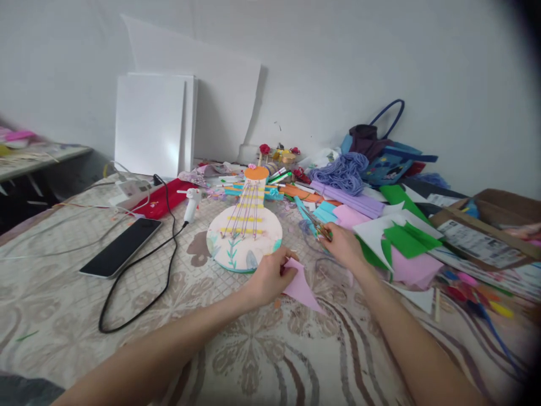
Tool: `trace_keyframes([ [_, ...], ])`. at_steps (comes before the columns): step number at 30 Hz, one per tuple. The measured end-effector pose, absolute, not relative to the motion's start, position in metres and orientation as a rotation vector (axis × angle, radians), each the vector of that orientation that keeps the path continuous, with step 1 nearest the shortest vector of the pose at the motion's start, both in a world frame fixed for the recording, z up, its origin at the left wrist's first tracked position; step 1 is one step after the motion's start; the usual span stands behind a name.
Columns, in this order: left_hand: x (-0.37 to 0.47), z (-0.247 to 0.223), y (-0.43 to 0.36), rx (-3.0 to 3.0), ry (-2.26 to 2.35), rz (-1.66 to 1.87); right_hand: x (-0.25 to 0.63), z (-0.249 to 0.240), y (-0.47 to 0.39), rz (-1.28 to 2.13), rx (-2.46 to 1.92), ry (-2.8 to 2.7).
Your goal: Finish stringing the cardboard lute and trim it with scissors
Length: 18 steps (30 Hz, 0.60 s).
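Observation:
My left hand (271,275) pinches a pink piece of paper (302,288), whose pointed end hangs toward me. Just beyond that hand lies a handmade toy guitar (245,225) with a round white body, yellow strips, purple strings and an orange head. To the right, my right hand (338,243) is closed around the handles of a pair of scissors (316,221), blades pointing away from me. The fingers partly hide the handles. Blue paper strips (305,215) lie beside the blades.
A white glue gun (192,206) stands left of the guitar, its black cord looping past a dark tablet (121,247). Green paper (409,237) and other sheets pile up at right, near a cardboard box (486,237). Purple yarn (344,171) sits behind; white boards (147,124) lean on the wall.

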State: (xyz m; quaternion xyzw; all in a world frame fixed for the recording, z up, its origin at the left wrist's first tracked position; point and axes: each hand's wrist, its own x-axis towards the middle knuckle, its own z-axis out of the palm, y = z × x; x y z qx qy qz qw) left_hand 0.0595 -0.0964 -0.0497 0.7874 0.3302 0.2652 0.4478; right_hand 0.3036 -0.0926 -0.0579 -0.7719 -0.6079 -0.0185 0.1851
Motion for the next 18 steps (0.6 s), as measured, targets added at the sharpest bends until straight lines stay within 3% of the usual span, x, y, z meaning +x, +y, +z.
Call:
trace_keyframes([
  [18,0.058,-0.062,-0.100,1.876,0.778,0.728,0.288,-0.064,-0.099,-0.122,-2.168,-1.783],
])
